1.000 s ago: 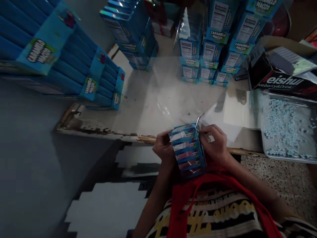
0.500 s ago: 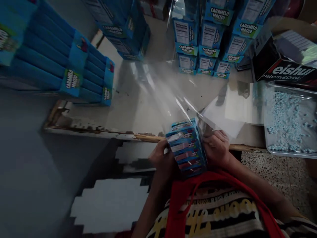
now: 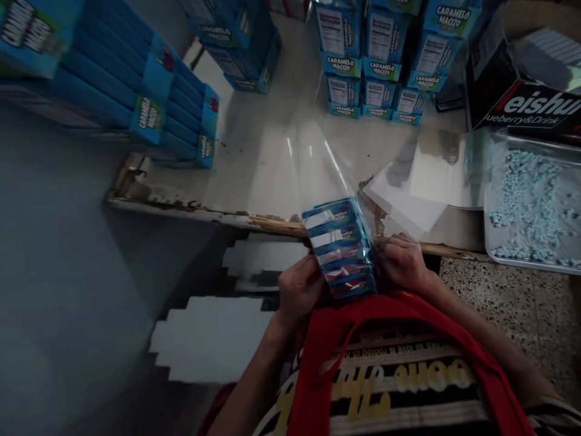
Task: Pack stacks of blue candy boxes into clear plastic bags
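A pack of blue "Caramelo Macizo" boxes point(image 3: 342, 251) sits tilted against the red apron, inside a clear plastic bag point(image 3: 327, 160). The bag's loose end stretches up over the table. My left hand point(image 3: 300, 284) is closed at the pack's left side, gripping the bag's edge there. On the other side, my right hand point(image 3: 402, 260) has its fingers pinched on the plastic at the pack's right edge. Some fingertips of both hands are hidden by the pack and the film.
The worn table point(image 3: 263, 181) has a chipped wooden edge. Wrapped blue box stacks point(image 3: 379, 72) stand at the back, with a longer stack point(image 3: 149, 97) at left. Right lie paper sheets point(image 3: 408, 200), a clear tray of small blue pellets point(image 3: 529, 206) and a black carton point(image 3: 521, 103).
The view has shifted, so the table and its contents appear higher. The bag's loose end looks narrower and more drawn in. Both hands stay beside the pack, the left now more tightly closed.
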Tool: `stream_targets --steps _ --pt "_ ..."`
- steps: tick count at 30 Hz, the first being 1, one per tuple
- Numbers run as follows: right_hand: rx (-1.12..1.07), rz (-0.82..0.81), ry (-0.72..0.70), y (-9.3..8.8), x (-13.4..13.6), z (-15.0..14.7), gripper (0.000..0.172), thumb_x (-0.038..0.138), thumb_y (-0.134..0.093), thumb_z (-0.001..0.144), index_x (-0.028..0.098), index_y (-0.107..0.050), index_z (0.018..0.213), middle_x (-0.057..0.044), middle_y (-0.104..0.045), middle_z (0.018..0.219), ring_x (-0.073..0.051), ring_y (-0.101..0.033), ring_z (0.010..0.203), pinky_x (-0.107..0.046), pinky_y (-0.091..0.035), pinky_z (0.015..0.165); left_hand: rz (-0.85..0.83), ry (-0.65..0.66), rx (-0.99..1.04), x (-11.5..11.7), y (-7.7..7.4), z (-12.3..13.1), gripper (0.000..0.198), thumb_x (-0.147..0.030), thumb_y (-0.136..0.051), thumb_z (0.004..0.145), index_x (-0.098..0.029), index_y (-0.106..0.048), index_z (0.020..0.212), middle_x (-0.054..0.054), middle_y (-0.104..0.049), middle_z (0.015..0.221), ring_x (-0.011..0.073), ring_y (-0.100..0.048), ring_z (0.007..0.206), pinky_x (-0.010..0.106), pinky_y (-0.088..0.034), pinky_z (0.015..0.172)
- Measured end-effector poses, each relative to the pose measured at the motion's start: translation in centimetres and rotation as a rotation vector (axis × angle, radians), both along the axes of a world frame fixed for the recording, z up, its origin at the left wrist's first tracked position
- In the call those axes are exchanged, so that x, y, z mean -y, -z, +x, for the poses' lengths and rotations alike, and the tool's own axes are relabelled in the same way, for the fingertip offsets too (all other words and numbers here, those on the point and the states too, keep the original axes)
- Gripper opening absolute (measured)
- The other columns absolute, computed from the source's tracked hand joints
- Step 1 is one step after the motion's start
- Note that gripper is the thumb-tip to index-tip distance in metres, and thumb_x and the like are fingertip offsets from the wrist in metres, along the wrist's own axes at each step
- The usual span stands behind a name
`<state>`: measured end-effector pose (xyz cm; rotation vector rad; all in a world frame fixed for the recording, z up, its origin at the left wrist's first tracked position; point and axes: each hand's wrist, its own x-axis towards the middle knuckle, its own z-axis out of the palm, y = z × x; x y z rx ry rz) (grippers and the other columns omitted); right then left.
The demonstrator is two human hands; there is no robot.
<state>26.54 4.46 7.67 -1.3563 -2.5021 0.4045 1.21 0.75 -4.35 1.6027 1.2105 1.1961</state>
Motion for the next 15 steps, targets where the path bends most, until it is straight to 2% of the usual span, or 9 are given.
stream_targets --steps 5,8,11,15 --pt "0.023 -0.030 -0.024 -0.9 2.1 0.6 0.029 0.004 -0.053 0.091 0.022 -0.046 0.069 0.002 -0.055 0.067 -0.014 -0.045 0.066 -0.029 -0.034 0.065 0.067 -0.017 -0.063 0.9 -0.5 1.0 0.009 -0.015 -0.067 0.096 -0.020 -0.072 0.090 0.002 -0.075 0.076 0.0162 -0.072 0.067 0.025 -0.051 0.060" --pt "0.079 0.074 0.079 -0.5 1.7 0.2 0.024 0.005 -0.054 0.089 0.022 -0.051 0.071 0.000 -0.059 0.068 -0.016 -0.048 0.066 -0.031 -0.035 0.065 0.134 -0.155 -0.154 -0.2 -1.4 1.8 0.010 -0.021 -0.070 0.099 -0.021 -0.073 0.089 0.004 -0.078 0.082 0.0181 -0.074 0.074 0.027 -0.054 0.067" --pt "0.131 0.200 0.111 0.1 1.1 -0.2 0.023 0.009 -0.057 0.093 0.022 -0.060 0.075 -0.002 -0.066 0.069 -0.016 -0.055 0.067 -0.033 -0.039 0.068 0.127 -0.266 -0.168 -1.3 -2.5 2.4 0.014 -0.022 -0.074 0.098 -0.021 -0.070 0.085 0.002 -0.076 0.077 0.0158 -0.072 0.068 0.026 -0.054 0.066" --pt "0.024 0.247 0.102 0.0 1.0 -0.2 0.018 0.012 -0.061 0.097 0.021 -0.071 0.085 0.000 -0.074 0.073 -0.012 -0.063 0.065 -0.028 -0.044 0.064 0.155 -0.255 -0.250 -1.6 -2.8 2.3 0.009 -0.027 -0.070 0.102 -0.022 -0.072 0.096 0.004 -0.078 0.080 0.0171 -0.074 0.069 0.028 -0.052 0.066"
